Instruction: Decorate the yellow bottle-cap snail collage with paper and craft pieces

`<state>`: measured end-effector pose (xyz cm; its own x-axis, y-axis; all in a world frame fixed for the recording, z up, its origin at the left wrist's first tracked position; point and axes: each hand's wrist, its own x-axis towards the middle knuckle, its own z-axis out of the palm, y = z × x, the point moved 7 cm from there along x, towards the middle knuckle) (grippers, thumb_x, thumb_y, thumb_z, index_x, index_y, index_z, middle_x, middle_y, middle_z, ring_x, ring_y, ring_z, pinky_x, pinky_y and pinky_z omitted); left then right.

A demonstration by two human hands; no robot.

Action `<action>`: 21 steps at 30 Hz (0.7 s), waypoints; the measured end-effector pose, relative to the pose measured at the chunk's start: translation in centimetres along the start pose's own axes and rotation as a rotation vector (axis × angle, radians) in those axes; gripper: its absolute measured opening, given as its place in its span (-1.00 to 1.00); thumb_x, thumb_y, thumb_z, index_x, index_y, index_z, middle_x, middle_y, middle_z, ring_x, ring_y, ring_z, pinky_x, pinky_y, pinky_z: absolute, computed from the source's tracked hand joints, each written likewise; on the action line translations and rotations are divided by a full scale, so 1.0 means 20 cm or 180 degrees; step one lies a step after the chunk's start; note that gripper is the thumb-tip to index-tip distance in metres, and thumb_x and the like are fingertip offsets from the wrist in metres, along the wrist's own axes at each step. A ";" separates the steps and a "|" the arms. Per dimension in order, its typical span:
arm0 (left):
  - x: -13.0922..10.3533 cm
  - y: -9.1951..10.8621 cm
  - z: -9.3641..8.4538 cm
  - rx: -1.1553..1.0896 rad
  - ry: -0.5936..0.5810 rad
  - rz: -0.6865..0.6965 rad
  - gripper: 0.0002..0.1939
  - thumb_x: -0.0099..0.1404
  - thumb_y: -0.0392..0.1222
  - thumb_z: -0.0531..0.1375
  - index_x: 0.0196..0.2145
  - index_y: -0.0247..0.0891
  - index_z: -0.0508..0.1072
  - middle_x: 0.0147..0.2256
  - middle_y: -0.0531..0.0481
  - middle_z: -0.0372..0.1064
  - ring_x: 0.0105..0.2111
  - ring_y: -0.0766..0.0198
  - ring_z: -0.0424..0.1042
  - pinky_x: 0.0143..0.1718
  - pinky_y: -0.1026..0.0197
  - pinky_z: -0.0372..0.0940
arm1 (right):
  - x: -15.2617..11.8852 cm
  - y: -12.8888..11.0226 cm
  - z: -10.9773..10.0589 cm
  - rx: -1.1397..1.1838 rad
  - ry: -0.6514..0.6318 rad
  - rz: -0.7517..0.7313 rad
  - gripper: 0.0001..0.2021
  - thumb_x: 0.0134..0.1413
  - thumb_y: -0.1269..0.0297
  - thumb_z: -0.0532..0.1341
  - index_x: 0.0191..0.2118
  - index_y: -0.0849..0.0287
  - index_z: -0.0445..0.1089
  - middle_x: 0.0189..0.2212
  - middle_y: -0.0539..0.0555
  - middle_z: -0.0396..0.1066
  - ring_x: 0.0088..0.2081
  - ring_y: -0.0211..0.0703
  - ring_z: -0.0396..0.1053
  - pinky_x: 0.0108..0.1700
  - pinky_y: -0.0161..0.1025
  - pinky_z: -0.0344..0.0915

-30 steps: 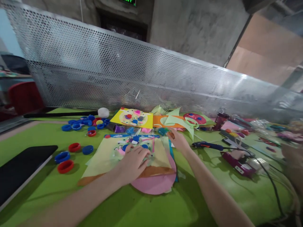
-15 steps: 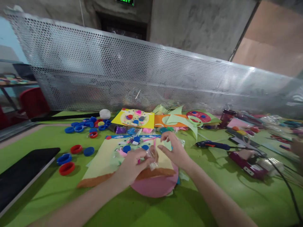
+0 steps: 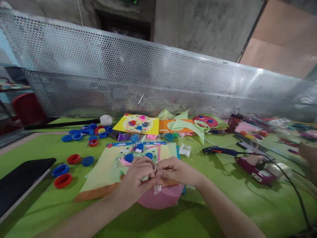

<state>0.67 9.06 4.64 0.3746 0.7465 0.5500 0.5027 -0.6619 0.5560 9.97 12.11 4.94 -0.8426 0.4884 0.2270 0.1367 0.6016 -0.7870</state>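
My left hand (image 3: pixel 138 177) and my right hand (image 3: pixel 174 170) meet over the lower part of a pale paper collage (image 3: pixel 101 170). Both have their fingers pinched on a small clear plastic packet (image 3: pixel 158 189); whatever it contains is hidden by the fingers. The collage carries blue caps (image 3: pixel 129 157), a brown strip (image 3: pixel 96 192) along its lower edge and thin pink strips (image 3: pixel 159 152) near the top right. A pink paper disc (image 3: pixel 160 198) shows under my hands. Beyond my right hand lies a small clear bag with white stuff (image 3: pixel 184 150).
Red and blue bottle-cap rings (image 3: pixel 63 180) lie at left by a black tablet-like slab (image 3: pixel 19 181). A yellow collage (image 3: pixel 151 125) and paper scraps sit at the back before a perforated metal screen (image 3: pixel 148 72). Right are a glue gun (image 3: pixel 219 150), its cable and another person's hand (image 3: pixel 307 152).
My right hand has come down and left from above the collage to join my left hand at the packet. The small bag with white stuff now shows fully. The view has shifted slightly.
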 end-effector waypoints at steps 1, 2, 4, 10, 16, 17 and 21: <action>0.01 0.00 -0.02 -0.0006 0.0088 -0.0026 -0.60 0.31 -0.08 0.05 -0.65 -0.23 0.14 -0.58 0.09 0.20 -0.38 0.25 0.25 -0.31 0.20 0.09 | 0.00 0.00 -0.03 -0.0298 0.0136 -0.0095 -0.75 0.12 0.30 0.03 -0.57 0.18 0.11 -0.61 -0.09 0.10 -0.54 -0.39 0.05 -0.48 -0.45 0.05; 0.01 -0.01 -0.03 0.0040 0.0149 -0.0102 -0.61 0.31 -0.09 0.05 -0.64 -0.23 0.13 -0.57 0.09 0.19 -0.40 0.26 0.24 -0.33 0.21 0.10 | -0.01 0.00 -0.05 -0.0624 0.0331 -0.0153 -0.74 0.07 0.34 0.04 -0.61 0.17 0.07 -0.64 -0.10 0.05 -0.56 -0.39 0.01 -0.49 -0.44 0.03; 0.03 -0.03 -0.05 0.0240 0.0213 -0.0301 -0.65 0.30 -0.12 0.04 -0.62 -0.22 0.10 -0.56 0.10 0.15 -0.45 0.28 0.21 -0.36 0.22 0.10 | -0.01 0.01 -0.10 -0.1133 0.0790 -0.0176 -0.74 -0.07 0.44 0.06 -0.65 0.17 -0.03 -0.69 -0.12 -0.07 -0.58 -0.37 -0.07 -0.46 -0.40 0.01; 0.03 -0.08 -0.06 0.0489 0.0304 -0.0443 -0.68 0.33 -0.12 -0.04 -0.57 -0.20 0.10 -0.52 0.08 0.16 -0.46 0.29 0.22 -0.39 0.24 0.18 | -0.01 0.01 -0.11 -0.1303 0.1407 -0.0175 -0.88 -0.20 0.52 0.07 -0.51 0.16 0.14 -0.51 -0.03 0.18 -0.44 -0.28 0.10 -0.33 -0.32 0.06; 0.01 -0.01 -0.09 0.1337 0.0453 0.0272 -0.32 0.09 0.21 0.19 0.04 -0.26 0.17 0.00 -0.24 0.24 0.03 -0.06 0.20 0.02 -0.09 0.14 | -0.01 0.06 -0.11 -0.0378 0.1432 -0.0187 -0.89 -0.09 0.51 0.02 -0.44 0.14 0.15 -0.45 -0.03 0.25 -0.48 -0.35 0.26 -0.50 -0.41 0.23; 0.01 -0.02 -0.08 0.1468 0.0357 0.0239 -0.24 0.07 0.19 0.22 0.09 -0.26 0.11 0.05 -0.26 0.21 0.06 -0.09 0.18 0.04 -0.11 0.12 | -0.01 0.06 -0.11 -0.0249 0.1442 -0.0188 -0.90 -0.06 0.49 0.02 -0.43 0.14 0.15 -0.45 -0.04 0.26 -0.50 -0.36 0.28 -0.53 -0.42 0.26; 0.00 -0.11 -0.03 0.1428 -0.0211 -0.0231 -0.50 0.20 -0.04 0.14 0.06 -0.20 0.16 -0.07 -0.15 0.36 -0.12 0.06 0.39 -0.15 0.06 0.31 | -0.01 0.09 -0.13 0.0290 0.1486 -0.0045 -0.98 0.02 0.35 0.12 -0.37 0.15 0.27 -0.28 0.05 0.38 -0.50 -0.34 0.36 -0.61 -0.40 0.34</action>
<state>-0.84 10.51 3.76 0.3677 0.8022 0.4703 0.8117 -0.5237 0.2588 11.71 14.65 4.93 -0.5170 0.7249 0.4553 0.0630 0.5627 -0.8243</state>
